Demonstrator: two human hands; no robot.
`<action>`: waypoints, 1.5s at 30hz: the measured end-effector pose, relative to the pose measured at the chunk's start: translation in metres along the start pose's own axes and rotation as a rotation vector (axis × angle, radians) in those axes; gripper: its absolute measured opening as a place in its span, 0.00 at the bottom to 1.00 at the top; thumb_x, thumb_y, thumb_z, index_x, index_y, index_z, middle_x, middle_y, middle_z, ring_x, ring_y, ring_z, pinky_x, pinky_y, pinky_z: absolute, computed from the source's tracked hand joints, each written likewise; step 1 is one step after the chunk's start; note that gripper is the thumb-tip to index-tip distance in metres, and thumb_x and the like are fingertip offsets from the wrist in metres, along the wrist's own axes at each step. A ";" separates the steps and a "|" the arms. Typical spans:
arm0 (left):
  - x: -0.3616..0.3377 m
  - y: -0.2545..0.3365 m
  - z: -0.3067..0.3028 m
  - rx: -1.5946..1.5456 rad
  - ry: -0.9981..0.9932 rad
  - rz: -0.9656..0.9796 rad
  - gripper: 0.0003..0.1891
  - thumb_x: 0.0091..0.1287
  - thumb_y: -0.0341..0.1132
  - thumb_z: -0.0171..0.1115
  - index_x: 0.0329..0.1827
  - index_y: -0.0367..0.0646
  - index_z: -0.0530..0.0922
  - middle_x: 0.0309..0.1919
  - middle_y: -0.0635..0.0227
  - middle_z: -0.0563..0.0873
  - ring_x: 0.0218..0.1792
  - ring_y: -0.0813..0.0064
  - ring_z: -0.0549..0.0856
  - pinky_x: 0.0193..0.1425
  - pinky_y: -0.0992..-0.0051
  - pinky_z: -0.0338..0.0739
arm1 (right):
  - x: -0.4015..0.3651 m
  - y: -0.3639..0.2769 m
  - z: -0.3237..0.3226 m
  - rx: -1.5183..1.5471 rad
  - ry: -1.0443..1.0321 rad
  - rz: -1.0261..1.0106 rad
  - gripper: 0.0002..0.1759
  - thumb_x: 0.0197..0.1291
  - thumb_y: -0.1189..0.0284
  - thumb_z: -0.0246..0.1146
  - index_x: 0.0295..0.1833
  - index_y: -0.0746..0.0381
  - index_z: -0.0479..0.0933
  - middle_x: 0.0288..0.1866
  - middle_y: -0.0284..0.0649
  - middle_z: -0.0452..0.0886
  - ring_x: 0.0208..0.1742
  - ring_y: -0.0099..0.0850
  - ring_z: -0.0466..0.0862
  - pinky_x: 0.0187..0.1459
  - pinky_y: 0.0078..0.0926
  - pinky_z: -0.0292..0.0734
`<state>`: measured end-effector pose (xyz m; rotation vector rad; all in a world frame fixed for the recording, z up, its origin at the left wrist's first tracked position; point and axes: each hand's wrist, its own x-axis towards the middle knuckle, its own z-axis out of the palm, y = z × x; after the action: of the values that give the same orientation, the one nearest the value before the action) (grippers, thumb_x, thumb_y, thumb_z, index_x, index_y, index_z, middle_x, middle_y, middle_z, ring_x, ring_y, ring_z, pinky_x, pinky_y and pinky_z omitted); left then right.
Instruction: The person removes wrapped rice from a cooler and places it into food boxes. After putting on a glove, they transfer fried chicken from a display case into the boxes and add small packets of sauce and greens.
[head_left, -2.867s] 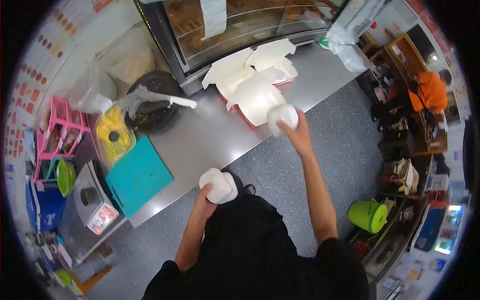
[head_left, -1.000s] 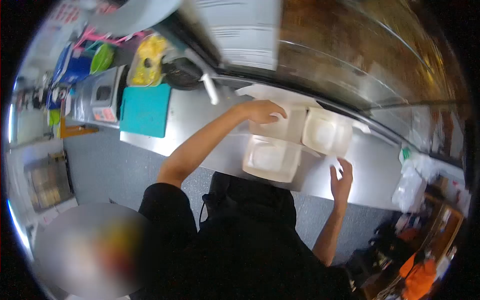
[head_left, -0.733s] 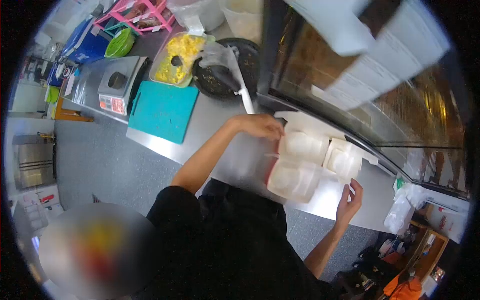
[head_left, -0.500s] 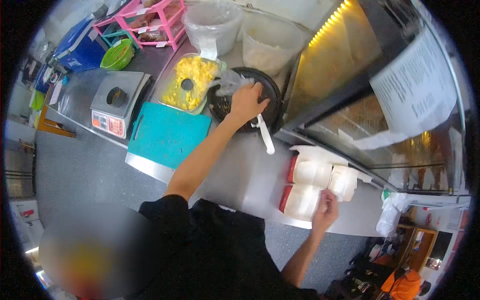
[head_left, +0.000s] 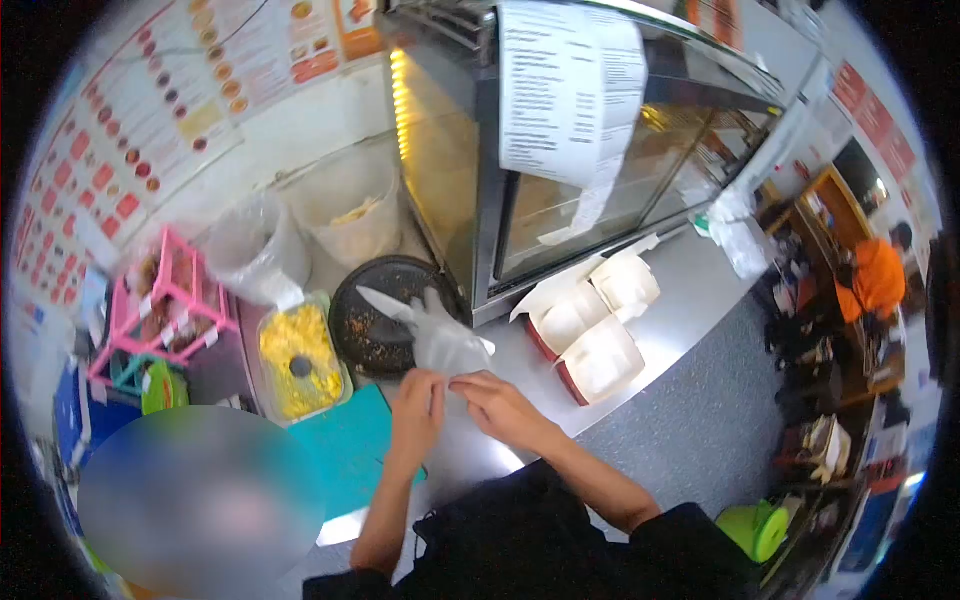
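Observation:
A clear disposable plastic glove [head_left: 447, 345] hangs between my hands at the counter's front. My left hand [head_left: 417, 405] is closed, pinching the glove's cuff edge. Beside it, my right hand [head_left: 500, 405] pinches the same edge, fingers bent. Just beyond lies a round black pan [head_left: 385, 345] with brown crumbs in it. A knife [head_left: 384, 303] rests across the pan, its middle hidden behind the glove and its white handle poking out at the right. To the left is a clear tub of chopped yellow food [head_left: 318, 385] with a dark round object in it.
Open paper boxes [head_left: 603, 362] stand right of my hands. A teal cutting board [head_left: 350, 445] lies at the left. Behind are two bag-lined tubs [head_left: 257, 250], a pink rack [head_left: 178, 290] and a glass display cabinet [head_left: 560, 215] with paper sheets hung on it.
My left hand has lifted the plastic glove off the pan and brought it closer. My right hand has left the boxes and joined it at the glove. The view has tilted up and turned right.

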<state>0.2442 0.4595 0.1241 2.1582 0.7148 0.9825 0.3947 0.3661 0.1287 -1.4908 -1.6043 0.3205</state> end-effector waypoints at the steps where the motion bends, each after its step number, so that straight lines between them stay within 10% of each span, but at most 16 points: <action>1: -0.006 0.013 -0.004 -0.006 -0.012 0.011 0.05 0.61 0.22 0.62 0.39 0.36 0.76 0.38 0.53 0.81 0.41 0.50 0.81 0.46 0.59 0.76 | 0.001 0.006 0.009 -0.102 -0.239 0.093 0.18 0.57 0.78 0.63 0.54 0.67 0.78 0.54 0.50 0.81 0.56 0.47 0.80 0.57 0.38 0.75; 2: -0.009 0.023 -0.006 -0.006 -0.028 0.042 0.05 0.61 0.22 0.62 0.39 0.36 0.76 0.38 0.53 0.81 0.41 0.50 0.81 0.46 0.59 0.76 | 0.000 0.015 0.019 -0.200 -0.480 0.188 0.21 0.56 0.78 0.63 0.57 0.66 0.77 0.56 0.50 0.80 0.59 0.46 0.78 0.59 0.39 0.74; 9: -0.047 0.054 0.003 -0.027 0.001 0.244 0.08 0.58 0.22 0.66 0.39 0.37 0.79 0.35 0.58 0.83 0.35 0.59 0.84 0.40 0.68 0.78 | -0.016 0.037 0.061 0.098 -0.072 -0.173 0.28 0.62 0.66 0.63 0.67 0.63 0.69 0.61 0.51 0.77 0.58 0.46 0.79 0.57 0.42 0.75; 11: -0.061 0.056 0.013 -0.072 0.029 0.291 0.08 0.57 0.23 0.67 0.39 0.36 0.79 0.35 0.58 0.84 0.35 0.60 0.84 0.40 0.68 0.78 | -0.027 0.040 0.060 1.469 0.019 0.714 0.30 0.71 0.52 0.55 0.71 0.58 0.66 0.66 0.45 0.74 0.65 0.41 0.74 0.62 0.41 0.70; 13: -0.074 0.042 0.033 -0.143 0.025 -0.069 0.08 0.57 0.24 0.69 0.37 0.35 0.81 0.34 0.59 0.84 0.32 0.62 0.84 0.38 0.70 0.79 | -0.031 0.011 0.040 1.567 -0.055 0.802 0.33 0.72 0.47 0.48 0.72 0.57 0.64 0.68 0.44 0.72 0.67 0.40 0.72 0.65 0.38 0.67; 21: -0.108 0.040 0.057 -0.258 -0.118 0.015 0.05 0.61 0.23 0.66 0.39 0.35 0.82 0.34 0.59 0.85 0.34 0.65 0.86 0.39 0.72 0.80 | -0.031 0.021 0.047 1.427 -0.081 0.880 0.39 0.71 0.38 0.38 0.78 0.49 0.57 0.77 0.43 0.62 0.73 0.39 0.65 0.70 0.40 0.58; 23: -0.114 0.044 0.057 -0.308 -0.189 -0.007 0.04 0.62 0.23 0.65 0.39 0.36 0.82 0.35 0.59 0.85 0.36 0.65 0.86 0.41 0.70 0.81 | -0.028 0.021 0.039 1.982 -0.072 0.670 0.39 0.69 0.36 0.40 0.78 0.46 0.56 0.77 0.44 0.61 0.76 0.40 0.61 0.72 0.47 0.53; 30: -0.122 0.029 0.082 -0.758 -0.448 -0.266 0.04 0.68 0.25 0.64 0.42 0.34 0.82 0.36 0.68 0.86 0.39 0.80 0.84 0.47 0.77 0.79 | -0.041 0.074 0.040 1.322 0.142 0.676 0.40 0.69 0.37 0.44 0.73 0.54 0.65 0.66 0.41 0.75 0.62 0.33 0.75 0.66 0.36 0.65; 36: -0.120 0.010 0.130 -0.723 -0.446 -0.471 0.06 0.69 0.28 0.63 0.44 0.35 0.81 0.35 0.69 0.85 0.38 0.81 0.83 0.44 0.79 0.78 | -0.049 0.123 -0.081 0.166 0.573 0.604 0.31 0.74 0.49 0.46 0.40 0.63 0.84 0.27 0.33 0.79 0.32 0.25 0.76 0.40 0.27 0.72; 41: -0.133 -0.010 0.206 -0.507 -0.365 -0.704 0.13 0.71 0.36 0.62 0.53 0.38 0.79 0.33 0.68 0.85 0.32 0.80 0.84 0.38 0.79 0.79 | -0.050 0.183 -0.233 0.130 0.772 0.602 0.24 0.73 0.54 0.49 0.41 0.62 0.82 0.25 0.28 0.72 0.29 0.23 0.71 0.33 0.24 0.66; 45: -0.120 -0.025 0.298 -0.645 0.206 -0.890 0.19 0.74 0.39 0.57 0.62 0.37 0.72 0.39 0.65 0.84 0.36 0.76 0.83 0.41 0.76 0.78 | -0.103 0.333 -0.352 0.449 0.945 0.641 0.24 0.73 0.51 0.50 0.48 0.61 0.78 0.33 0.29 0.74 0.36 0.22 0.71 0.42 0.23 0.69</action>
<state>0.4079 0.2926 -0.0981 1.0100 1.1226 0.7779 0.8626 0.2237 0.0486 -1.4264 -0.2699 0.2414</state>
